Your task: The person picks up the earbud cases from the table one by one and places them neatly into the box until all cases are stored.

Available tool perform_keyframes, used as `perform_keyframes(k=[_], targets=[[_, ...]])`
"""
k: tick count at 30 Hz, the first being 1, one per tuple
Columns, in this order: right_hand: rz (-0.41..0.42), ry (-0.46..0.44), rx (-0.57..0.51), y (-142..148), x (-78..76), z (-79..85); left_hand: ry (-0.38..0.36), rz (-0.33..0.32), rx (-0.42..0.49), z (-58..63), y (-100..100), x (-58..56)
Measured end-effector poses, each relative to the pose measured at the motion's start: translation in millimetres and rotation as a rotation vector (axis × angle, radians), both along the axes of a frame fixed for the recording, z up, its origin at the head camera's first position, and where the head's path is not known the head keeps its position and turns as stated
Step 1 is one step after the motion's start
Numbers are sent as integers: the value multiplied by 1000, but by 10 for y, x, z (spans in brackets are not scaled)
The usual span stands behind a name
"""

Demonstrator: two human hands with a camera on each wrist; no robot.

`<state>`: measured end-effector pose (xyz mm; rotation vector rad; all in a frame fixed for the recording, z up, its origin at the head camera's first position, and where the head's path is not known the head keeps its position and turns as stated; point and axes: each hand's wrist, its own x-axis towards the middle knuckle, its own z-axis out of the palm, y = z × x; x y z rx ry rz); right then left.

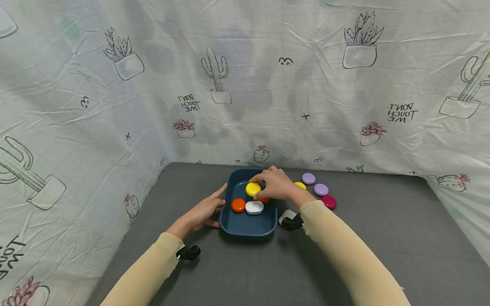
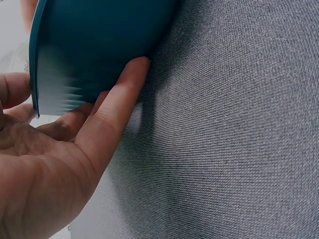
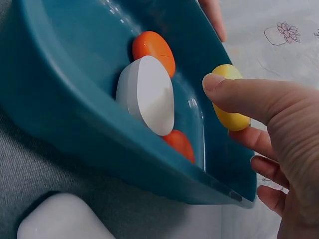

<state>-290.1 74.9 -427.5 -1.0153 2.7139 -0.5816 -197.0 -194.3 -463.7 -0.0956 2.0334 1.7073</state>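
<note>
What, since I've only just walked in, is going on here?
A person's right hand pinches a yellow piece over a blue tray; the left hand touches the tray's side. Two orange pieces and a white piece lie inside. On the table to the right are two purple pieces, a red piece, another yellow piece and another white piece.

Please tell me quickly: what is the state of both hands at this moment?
Left hand: open, fingers touching the side of the blue tray.
Right hand: closed, pinching a yellow piece.

Cream sleeves (image 1: 347,249), both arms; rounded black devices (image 1: 189,253) at wrists.
</note>
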Motion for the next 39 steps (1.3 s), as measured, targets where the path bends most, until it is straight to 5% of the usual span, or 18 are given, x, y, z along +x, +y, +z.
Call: perform_keyframes(k=[17,39], targets=[[-17,46,50,-109,38,3,3,-2,8,0,2,14],[-47,69,-122,424,177,243,6,17,-9,6,22,42]])
